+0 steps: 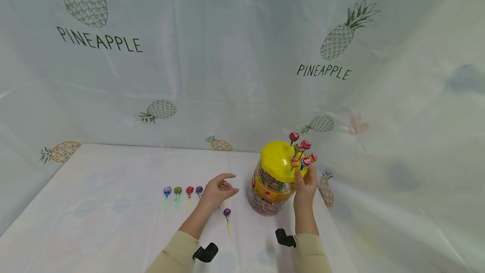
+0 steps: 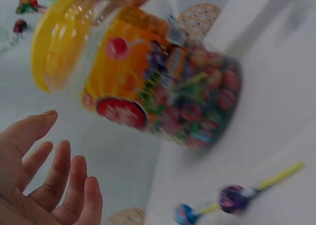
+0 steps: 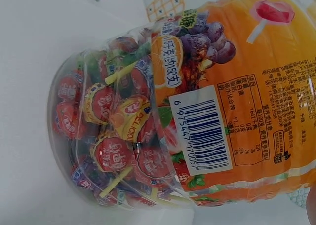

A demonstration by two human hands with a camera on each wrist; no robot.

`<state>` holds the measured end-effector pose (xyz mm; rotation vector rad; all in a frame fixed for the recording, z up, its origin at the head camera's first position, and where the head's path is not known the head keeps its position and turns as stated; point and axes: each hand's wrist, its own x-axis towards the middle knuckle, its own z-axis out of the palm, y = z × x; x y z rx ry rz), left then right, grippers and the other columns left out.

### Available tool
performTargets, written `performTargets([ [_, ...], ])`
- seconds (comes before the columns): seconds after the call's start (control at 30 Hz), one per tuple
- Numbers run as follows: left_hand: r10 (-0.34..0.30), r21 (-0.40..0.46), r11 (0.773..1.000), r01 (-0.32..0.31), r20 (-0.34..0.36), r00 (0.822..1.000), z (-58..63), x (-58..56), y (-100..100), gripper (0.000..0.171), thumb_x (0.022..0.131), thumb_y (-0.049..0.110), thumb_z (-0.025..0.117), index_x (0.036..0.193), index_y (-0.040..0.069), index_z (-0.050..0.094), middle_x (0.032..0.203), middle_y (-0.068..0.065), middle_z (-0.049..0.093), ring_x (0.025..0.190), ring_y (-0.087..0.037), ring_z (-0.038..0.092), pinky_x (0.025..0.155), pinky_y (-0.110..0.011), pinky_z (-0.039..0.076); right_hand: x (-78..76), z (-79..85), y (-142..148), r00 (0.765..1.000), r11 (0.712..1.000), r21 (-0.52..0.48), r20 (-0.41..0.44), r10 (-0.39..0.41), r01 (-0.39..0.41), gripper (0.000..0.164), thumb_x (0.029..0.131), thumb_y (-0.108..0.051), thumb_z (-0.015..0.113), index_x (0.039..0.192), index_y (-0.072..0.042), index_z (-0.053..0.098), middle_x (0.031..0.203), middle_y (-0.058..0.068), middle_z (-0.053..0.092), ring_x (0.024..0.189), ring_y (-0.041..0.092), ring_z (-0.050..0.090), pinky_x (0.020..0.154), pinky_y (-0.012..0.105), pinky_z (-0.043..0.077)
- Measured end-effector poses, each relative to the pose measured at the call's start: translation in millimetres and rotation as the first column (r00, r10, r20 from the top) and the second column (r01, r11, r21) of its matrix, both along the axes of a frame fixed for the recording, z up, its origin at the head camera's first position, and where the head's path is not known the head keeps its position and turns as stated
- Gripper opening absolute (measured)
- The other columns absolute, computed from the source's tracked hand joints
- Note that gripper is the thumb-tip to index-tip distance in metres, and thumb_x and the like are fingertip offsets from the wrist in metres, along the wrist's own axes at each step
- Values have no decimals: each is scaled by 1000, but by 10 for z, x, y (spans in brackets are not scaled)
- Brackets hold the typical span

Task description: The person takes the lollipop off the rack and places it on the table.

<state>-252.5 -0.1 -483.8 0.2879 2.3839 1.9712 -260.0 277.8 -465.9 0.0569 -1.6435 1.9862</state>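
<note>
Seemingly standing lollipops [image 1: 294,137] in the yellow lid [image 1: 275,159], gripping the jar [image 1: 262,197] with right hand [image 1: 305,186], holding nothing in loose-fingered left hand [image 1: 216,191], likely needing to pinch a purple lollipop [image 1: 227,212] next.

Plain beige sleeves [image 1: 175,252], each with a small black angled piece [image 1: 206,252], leave the hands [image 1: 215,193] bare.
</note>
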Motion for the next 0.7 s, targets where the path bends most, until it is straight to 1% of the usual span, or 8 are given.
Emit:
performTargets([
  [0.13,-45,8,999,46,-61,997,272,-49,133,43,84,16,77,125,12,65,84,-1,61,73,-16,58,61,-29,49,39,14,4,999,1000,21,31,9,-10,56,99,-8,56,150,-20,37,148,1,40,136,17,35,105,23,36],
  [0.23,-70,9,997,71,-95,993,444,-76,217,41,85,14,76,125,14,65,86,-1,62,75,-17,58,64,-31,51,79,42,15,997,998,66,82,4,-10,56,99,-13,57,150,-20,36,149,-1,38,138,16,33,109,26,31],
  [0.3,-88,4,996,89,-111,990,548,-90,268,41,86,15,76,126,14,65,87,-1,63,76,-18,58,65,-31,52,110,68,18,993,996,92,115,-2,-9,55,100,-16,56,151,-19,35,151,-1,35,140,16,29,113,31,26],
  [0.4,-112,-27,994,109,-134,985,685,-105,346,42,87,19,75,127,14,64,88,1,63,79,-17,59,67,-31,53,148,118,5,988,992,126,150,-27,8,59,99,-18,55,153,-18,31,157,-1,25,145,19,18,116,41,19],
  [0.5,-129,-57,991,121,-163,978,797,-140,436,41,88,22,74,127,15,64,90,2,63,82,-16,59,68,-30,53,144,185,-34,991,986,160,125,-57,36,65,97,-14,59,154,-15,30,159,3,20,147,22,10,115,49,16],
  [0.53,-133,-61,990,125,-172,976,829,-155,470,40,88,22,74,127,16,64,92,2,63,82,-16,59,68,-29,54,135,208,-48,991,984,172,113,-69,48,67,95,-12,61,154,-14,29,158,4,21,147,23,10,115,49,15],
  [0.6,-141,-65,989,131,-185,973,890,-184,547,38,89,22,73,126,17,65,95,2,63,83,-16,59,67,-29,53,117,259,-87,992,980,187,93,-91,72,71,92,-9,66,153,-12,31,156,8,28,145,24,18,115,45,20],
  [0.7,-152,-72,987,140,-207,966,959,-215,673,36,90,22,72,125,18,65,101,0,62,86,-17,58,67,-28,53,98,313,-140,993,984,161,74,-91,78,74,87,-5,72,151,-10,34,149,9,38,137,22,35,109,30,33],
])
